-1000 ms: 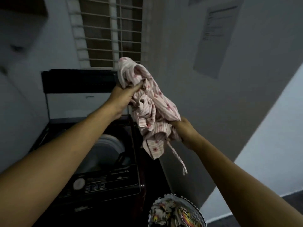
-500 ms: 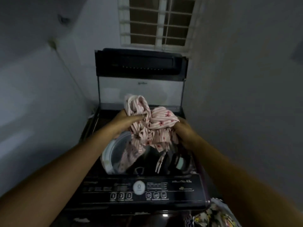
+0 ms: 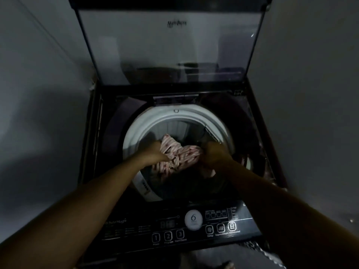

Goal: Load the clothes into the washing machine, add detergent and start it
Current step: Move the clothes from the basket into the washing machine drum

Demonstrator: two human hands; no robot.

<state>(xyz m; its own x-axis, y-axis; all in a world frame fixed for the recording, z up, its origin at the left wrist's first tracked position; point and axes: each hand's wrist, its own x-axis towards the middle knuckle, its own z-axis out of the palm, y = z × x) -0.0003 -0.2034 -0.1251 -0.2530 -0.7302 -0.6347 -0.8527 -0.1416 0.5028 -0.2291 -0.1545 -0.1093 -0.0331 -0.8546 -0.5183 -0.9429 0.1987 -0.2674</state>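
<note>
A black top-loading washing machine (image 3: 93, 152) stands below me with its glass lid (image 3: 171, 45) raised upright. Its round drum opening has a pale rim (image 3: 136, 129). A pink-and-white striped garment with red flowers (image 3: 174, 154) hangs inside the drum mouth. My left hand (image 3: 153, 152) grips its left side and my right hand (image 3: 211, 154) grips its right side, both reaching down into the opening. The lower part of the garment is lost in the dark drum.
The control panel (image 3: 136, 228) with numbered buttons and a round white dial (image 3: 193, 219) runs along the machine's front edge. Grey walls close in on the left and right. A patterned edge of the laundry basket (image 3: 260, 249) shows at the lower right.
Both hands have carried the garment from up by the window leftward and down into the drum opening. My view has tilted down over the machine.
</note>
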